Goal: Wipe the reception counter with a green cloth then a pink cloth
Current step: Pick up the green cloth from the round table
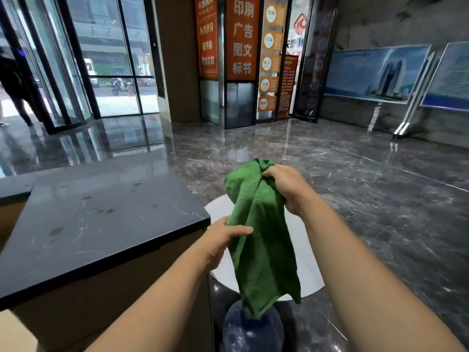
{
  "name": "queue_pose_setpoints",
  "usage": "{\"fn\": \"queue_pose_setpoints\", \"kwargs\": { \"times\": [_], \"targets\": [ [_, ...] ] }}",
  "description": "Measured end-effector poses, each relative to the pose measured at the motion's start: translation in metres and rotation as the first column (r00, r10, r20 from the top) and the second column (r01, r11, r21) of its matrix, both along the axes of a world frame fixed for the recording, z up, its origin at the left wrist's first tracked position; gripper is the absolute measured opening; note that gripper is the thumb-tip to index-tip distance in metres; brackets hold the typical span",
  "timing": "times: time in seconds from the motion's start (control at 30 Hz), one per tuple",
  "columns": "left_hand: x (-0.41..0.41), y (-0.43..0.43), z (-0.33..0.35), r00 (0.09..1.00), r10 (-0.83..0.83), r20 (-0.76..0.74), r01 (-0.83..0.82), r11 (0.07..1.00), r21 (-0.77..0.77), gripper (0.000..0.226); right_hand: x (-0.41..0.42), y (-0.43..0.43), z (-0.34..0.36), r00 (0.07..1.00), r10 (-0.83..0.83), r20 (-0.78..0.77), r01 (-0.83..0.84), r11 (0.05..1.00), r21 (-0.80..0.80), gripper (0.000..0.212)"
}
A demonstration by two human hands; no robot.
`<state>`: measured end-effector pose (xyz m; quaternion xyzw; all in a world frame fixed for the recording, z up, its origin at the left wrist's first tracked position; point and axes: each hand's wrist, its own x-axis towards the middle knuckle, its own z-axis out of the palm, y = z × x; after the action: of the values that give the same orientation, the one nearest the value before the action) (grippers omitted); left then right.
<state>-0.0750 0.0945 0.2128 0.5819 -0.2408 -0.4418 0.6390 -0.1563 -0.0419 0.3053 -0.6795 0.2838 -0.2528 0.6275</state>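
Beside the counter (88,224), both hands' fingers (241,231) grip green cloth (264,240).

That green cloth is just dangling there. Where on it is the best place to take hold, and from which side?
Probably its left edge about halfway down, coming from the left, where the left hand pinches it. The green cloth hangs long and limp from the right hand, which bunches its top, so that side edge is flat, free and faces the reception counter.
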Motion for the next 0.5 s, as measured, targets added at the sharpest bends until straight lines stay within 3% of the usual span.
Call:
{"fn": "queue_pose_setpoints", "kwargs": {
  "times": [0.2,0.5],
  "targets": [
    [-0.012,0.083,0.002,0.985,-0.144,-0.097,0.148,0.988,0.035,0.051,-0.001,0.064,0.016,1.000,0.026,0.003,-0.026,0.999,0.033,0.018],
    [0.001,0.223,0.002,0.998,0.021,-0.054,-0.015,0.995,0.100,0.038,0.029,0.161,-0.019,0.976,0.165,-0.141,-0.152,0.983,0.101,0.017]
  ]
}}
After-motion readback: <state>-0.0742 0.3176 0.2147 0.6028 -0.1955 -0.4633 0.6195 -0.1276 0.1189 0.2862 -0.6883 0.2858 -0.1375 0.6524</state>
